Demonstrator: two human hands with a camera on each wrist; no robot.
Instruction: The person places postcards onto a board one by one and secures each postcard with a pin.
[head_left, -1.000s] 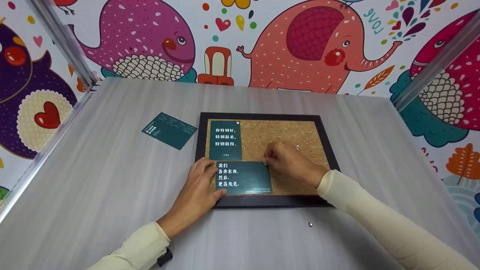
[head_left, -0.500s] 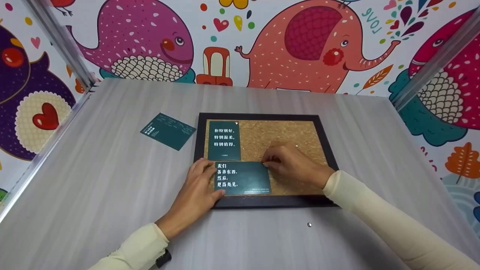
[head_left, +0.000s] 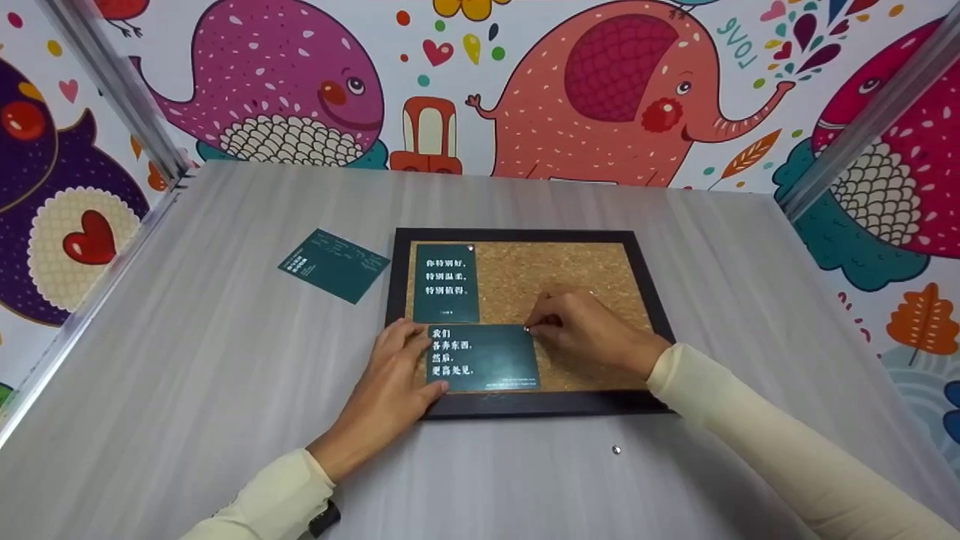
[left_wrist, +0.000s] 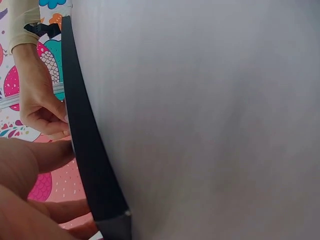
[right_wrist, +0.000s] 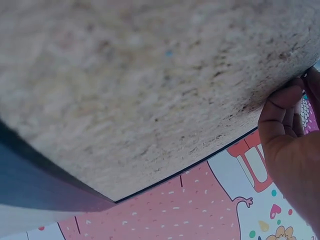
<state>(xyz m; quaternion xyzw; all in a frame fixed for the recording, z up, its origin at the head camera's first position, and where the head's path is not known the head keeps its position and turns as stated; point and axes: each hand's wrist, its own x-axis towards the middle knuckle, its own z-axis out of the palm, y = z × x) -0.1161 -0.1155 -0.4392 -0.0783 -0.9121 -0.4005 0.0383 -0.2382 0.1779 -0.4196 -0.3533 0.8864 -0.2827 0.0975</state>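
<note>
A cork board (head_left: 555,262) in a black frame lies on the table. Two dark green cards with white writing lie on it: an upright card (head_left: 446,300) at the upper left and a sideways card (head_left: 495,352) below. My left hand (head_left: 390,367) rests over the frame's left edge, its fingers and thumb on the lower card's left side. Thumb and forefinger of my right hand (head_left: 581,330) pinch a small shiny push pin (head_left: 526,328) at that card's upper right corner. The pin's point is hidden. In the right wrist view, the right hand (right_wrist: 290,135) touches the cork.
Another green card (head_left: 334,266) lies askew on the table, left of the board. A shiny pin (head_left: 616,450) sits in front of the frame. One pin (head_left: 471,247) is in the upright card's corner, and a tiny shiny spot (head_left: 591,293) shows on the cork.
The right hand's fingers have shifted slightly at the lower card's corner, where the pin now shows at their tips. The left hand keeps its place on the card and frame.
</note>
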